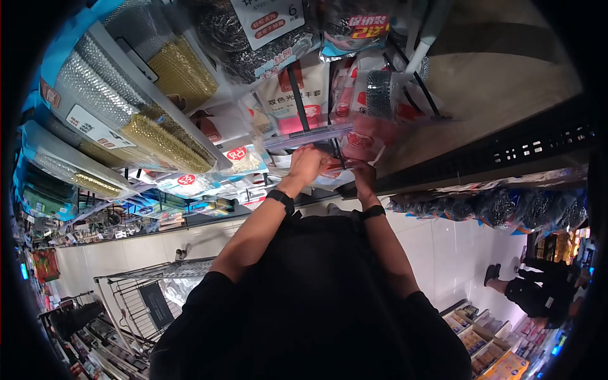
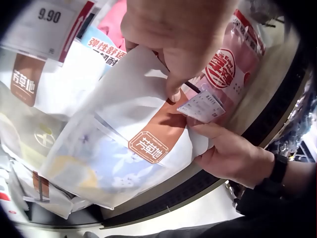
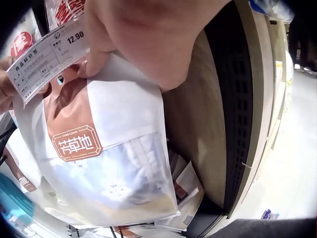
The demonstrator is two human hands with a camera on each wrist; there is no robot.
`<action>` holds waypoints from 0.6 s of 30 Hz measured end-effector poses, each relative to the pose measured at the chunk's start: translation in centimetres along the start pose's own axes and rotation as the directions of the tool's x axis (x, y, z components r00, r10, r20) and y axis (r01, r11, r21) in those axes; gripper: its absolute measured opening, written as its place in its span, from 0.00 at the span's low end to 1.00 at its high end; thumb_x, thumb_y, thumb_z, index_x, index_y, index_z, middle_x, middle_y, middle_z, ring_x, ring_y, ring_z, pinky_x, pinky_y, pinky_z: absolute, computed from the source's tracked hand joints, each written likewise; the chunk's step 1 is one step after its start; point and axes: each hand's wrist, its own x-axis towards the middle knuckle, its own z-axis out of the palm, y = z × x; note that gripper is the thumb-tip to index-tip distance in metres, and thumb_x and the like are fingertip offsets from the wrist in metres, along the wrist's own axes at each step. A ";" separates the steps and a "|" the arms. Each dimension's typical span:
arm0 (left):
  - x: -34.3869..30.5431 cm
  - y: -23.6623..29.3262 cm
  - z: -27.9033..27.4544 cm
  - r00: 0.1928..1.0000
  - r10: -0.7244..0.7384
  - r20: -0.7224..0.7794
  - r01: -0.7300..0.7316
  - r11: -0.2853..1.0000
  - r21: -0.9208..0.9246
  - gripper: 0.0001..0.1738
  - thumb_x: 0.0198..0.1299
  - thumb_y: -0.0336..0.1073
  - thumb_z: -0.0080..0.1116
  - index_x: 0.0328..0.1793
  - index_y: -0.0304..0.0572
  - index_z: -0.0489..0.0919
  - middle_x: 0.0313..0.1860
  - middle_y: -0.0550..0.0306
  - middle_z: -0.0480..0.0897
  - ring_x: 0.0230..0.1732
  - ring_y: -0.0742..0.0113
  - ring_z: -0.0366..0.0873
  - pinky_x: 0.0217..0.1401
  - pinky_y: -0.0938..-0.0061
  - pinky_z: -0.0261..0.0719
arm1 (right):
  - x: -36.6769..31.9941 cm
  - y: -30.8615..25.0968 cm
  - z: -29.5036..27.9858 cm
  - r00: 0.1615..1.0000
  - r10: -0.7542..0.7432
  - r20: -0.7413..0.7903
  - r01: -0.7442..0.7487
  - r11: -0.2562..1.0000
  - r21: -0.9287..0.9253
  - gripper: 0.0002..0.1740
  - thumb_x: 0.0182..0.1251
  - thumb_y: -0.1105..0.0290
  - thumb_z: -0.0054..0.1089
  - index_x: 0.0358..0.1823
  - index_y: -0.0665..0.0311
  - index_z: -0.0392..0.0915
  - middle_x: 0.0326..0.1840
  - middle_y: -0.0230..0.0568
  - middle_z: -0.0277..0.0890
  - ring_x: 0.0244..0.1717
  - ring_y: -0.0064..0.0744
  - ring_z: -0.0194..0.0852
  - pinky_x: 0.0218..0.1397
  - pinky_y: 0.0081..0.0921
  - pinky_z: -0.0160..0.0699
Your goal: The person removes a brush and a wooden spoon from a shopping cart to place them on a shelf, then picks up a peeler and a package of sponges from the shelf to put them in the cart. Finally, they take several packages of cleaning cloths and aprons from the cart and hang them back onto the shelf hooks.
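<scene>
Both hands are at the top of a white bag (image 2: 114, 129) hanging among the shelf goods. It has a brown label strip and a clear window showing pale blue and yellow printed contents. My left hand (image 1: 308, 166) pinches the bag's top, its thumb on the brown strip in the left wrist view. From the other side my right hand (image 2: 230, 153) pinches the upper edge, just below the hook's price tag (image 3: 49, 59). The tag reads 12.90 in the right wrist view, where the left fingertips (image 3: 6, 89) show beside it.
Red-labelled glove packs (image 1: 364, 139) hang behind the hands, and scouring-pad packs (image 1: 253, 38) above. Black hooks (image 1: 297, 101) jut out toward me. A dark perforated shelf edge (image 1: 506, 155) runs along the right. A shopping cart (image 1: 136, 304) stands at lower left; another person (image 1: 538, 294) is at right.
</scene>
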 end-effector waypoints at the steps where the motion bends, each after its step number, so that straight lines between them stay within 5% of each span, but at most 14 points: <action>1: 0.1 -0.2 0.2 1.000 0.005 0.008 -0.005 1.000 0.007 0.08 0.59 0.40 0.60 0.39 0.58 0.89 0.34 0.54 0.86 0.44 0.52 0.81 0.52 0.60 0.78 | 0.1 0.1 0.2 1.000 0.000 0.004 0.000 1.000 0.001 0.09 0.57 0.78 0.62 0.39 0.68 0.87 0.34 0.35 0.85 0.37 0.21 0.78 0.44 0.23 0.75; 10: 0.9 -0.2 0.5 0.999 -0.010 0.040 0.006 0.997 0.083 0.09 0.59 0.39 0.58 0.39 0.58 0.89 0.35 0.54 0.87 0.43 0.52 0.82 0.51 0.61 0.79 | 0.2 0.3 0.4 0.996 0.017 -0.087 -0.023 0.997 -0.072 0.14 0.54 0.84 0.57 0.40 0.66 0.87 0.37 0.35 0.86 0.38 0.23 0.80 0.44 0.22 0.76; 16: 1.7 -0.7 1.3 0.993 -0.121 -0.005 0.121 0.991 0.057 0.08 0.59 0.42 0.60 0.39 0.55 0.88 0.35 0.51 0.86 0.41 0.49 0.82 0.49 0.58 0.79 | 1.8 1.7 1.0 0.996 -0.047 -0.077 0.041 0.996 -0.077 0.10 0.58 0.78 0.64 0.41 0.66 0.87 0.37 0.35 0.86 0.39 0.21 0.81 0.44 0.21 0.76; 18: 2.1 -1.2 1.5 0.990 -0.136 -0.033 0.139 0.985 0.102 0.09 0.59 0.43 0.61 0.39 0.52 0.88 0.35 0.50 0.86 0.41 0.48 0.82 0.48 0.56 0.78 | 1.7 0.9 0.9 0.997 -0.055 -0.051 0.041 0.967 -0.252 0.10 0.60 0.72 0.68 0.43 0.66 0.87 0.38 0.36 0.87 0.39 0.21 0.81 0.45 0.22 0.76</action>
